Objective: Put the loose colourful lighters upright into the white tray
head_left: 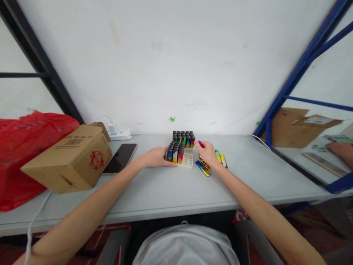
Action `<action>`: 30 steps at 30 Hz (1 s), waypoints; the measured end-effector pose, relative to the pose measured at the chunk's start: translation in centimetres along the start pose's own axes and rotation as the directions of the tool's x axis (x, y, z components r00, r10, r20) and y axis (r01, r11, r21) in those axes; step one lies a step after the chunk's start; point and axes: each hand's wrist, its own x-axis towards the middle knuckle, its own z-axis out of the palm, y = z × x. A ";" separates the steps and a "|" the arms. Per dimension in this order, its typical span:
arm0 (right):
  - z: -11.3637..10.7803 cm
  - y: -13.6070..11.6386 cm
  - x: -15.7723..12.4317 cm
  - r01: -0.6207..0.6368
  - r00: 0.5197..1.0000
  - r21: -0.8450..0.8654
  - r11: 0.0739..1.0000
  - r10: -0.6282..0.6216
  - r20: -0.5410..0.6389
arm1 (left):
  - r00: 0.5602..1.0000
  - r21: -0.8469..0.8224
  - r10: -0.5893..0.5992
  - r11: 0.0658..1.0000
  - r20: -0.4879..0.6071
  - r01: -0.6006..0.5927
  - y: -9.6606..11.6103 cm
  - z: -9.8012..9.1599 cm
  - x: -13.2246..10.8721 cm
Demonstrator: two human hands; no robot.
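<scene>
Lighters (175, 152) upright in close rows, black tops up, filling left part of white tray (188, 161) around middle of bench (154, 195); open sockets showing in right part. Left hand (158, 157) at left end of tray, fingers closed around that side, thumb along front, far fingertips hidden behind lighters. Right hand (207, 152) just beyond right end of tray, fingers pinched on magenta lighter (201, 144), tilted, held above bench and out of sockets. Directly behind, second block of upright lighters (184, 137), bodies in green, blue, yellow and red.

Below and beside right hand, loose lighters lying flat: blue-and-gold lighter (203, 168) near tray, yellow lighter (224, 161) farther right, others partly covered by right hand.

Well to left, dark-screened phone (121, 158) flat on bench, next to cardboard box (71, 158) with red print; red plastic bag (30, 147) beyond that. White power strip (120, 134) near wall (179, 73). Far right, past blue metal frame (300, 68), opened carton (298, 127) and another person's hand (342, 151), partly out of view.
</scene>
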 end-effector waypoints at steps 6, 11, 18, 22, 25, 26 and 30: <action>0.1 0.0 0.0 0.046 0.999 -0.049 0.998 -0.047 -0.021 | 1.000 0.000 -0.013 1.000 -0.003 0.013 -0.1 0.0 0.0; -0.3 -0.4 -0.1 0.118 0.993 -0.038 0.992 -0.117 0.017 | 1.000 -0.022 0.006 1.000 0.006 -0.006 -0.1 0.0 0.0; -0.3 -0.2 0.0 0.306 0.937 0.001 0.952 -0.301 0.177 | 0.998 -0.037 0.054 0.998 0.015 -0.053 -0.4 -0.3 0.1; -0.5 -0.3 -0.1 0.324 0.933 -0.095 0.941 -0.301 0.196 | 0.998 -0.072 0.057 0.996 0.031 -0.054 -0.5 -0.4 0.2; -0.5 -0.3 -0.2 0.295 0.937 -0.090 0.951 -0.270 0.221 | 0.998 -0.085 0.051 0.995 0.032 -0.048 -0.5 -0.4 0.3; -0.4 -0.3 -0.3 0.284 0.937 -0.070 0.956 -0.262 0.230 | 0.998 -0.087 0.053 0.995 0.034 -0.050 -0.6 -0.3 0.3; 0.0 0.1 -0.2 0.226 0.932 0.033 0.974 -0.226 0.282 | 0.999 -0.067 0.046 0.997 0.023 -0.044 -0.6 -0.3 0.3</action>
